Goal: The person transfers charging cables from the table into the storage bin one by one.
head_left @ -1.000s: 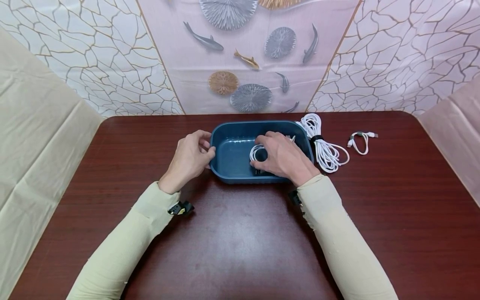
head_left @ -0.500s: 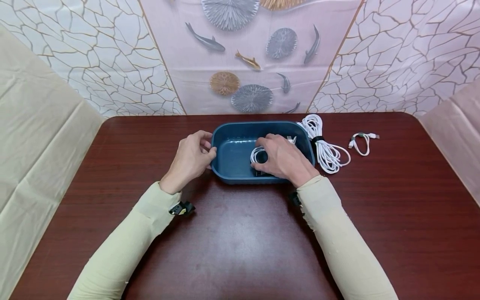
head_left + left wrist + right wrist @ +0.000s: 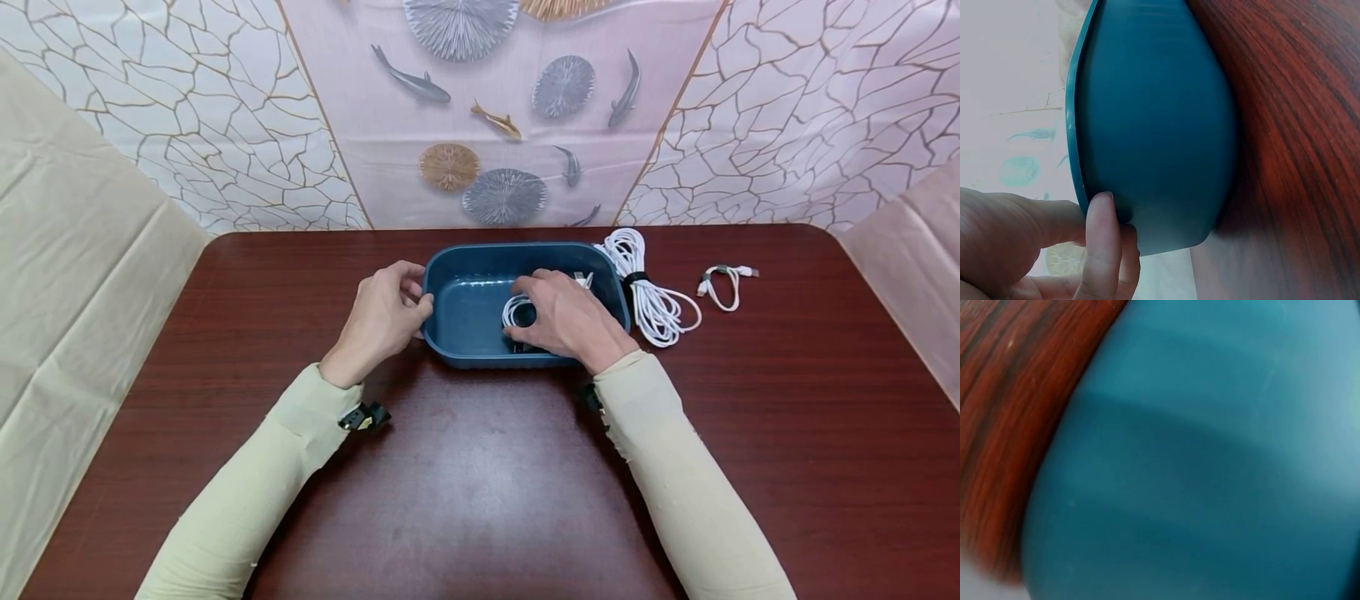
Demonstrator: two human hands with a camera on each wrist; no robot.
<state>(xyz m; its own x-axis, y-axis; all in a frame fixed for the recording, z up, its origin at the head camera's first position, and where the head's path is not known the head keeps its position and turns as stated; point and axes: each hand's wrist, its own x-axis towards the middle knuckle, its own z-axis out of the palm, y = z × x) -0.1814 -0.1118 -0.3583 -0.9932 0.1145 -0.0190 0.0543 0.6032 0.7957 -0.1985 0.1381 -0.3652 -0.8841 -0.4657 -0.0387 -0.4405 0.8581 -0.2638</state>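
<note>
A dark blue plastic bin [image 3: 468, 321] stands on the table near its back edge. My left hand [image 3: 378, 323] pinches the bin's left end at the rim; in the left wrist view its fingertips [image 3: 1102, 215] lie against the outer wall. Inside the bin's right half, my right hand [image 3: 570, 319] holds a coiled white cable [image 3: 510, 312], thumb and fingers spread around the coil. A white cable connector [image 3: 582, 279] shows behind that hand. Something black sits under the thumb, mostly hidden. The right wrist view shows only the bin's outer wall [image 3: 1172, 462].
Right beside the bin lies a long white cable bundle [image 3: 660, 304] with a black strap. Farther right is a short white USB cable [image 3: 723, 287] with a dark tie. A patterned cloth [image 3: 525, 142] hangs behind the reddish-brown table [image 3: 480, 492].
The right thumb has shifted very slightly at the coil. Otherwise both hands and the bin hold their places, apart from a small shift of the whole head view.
</note>
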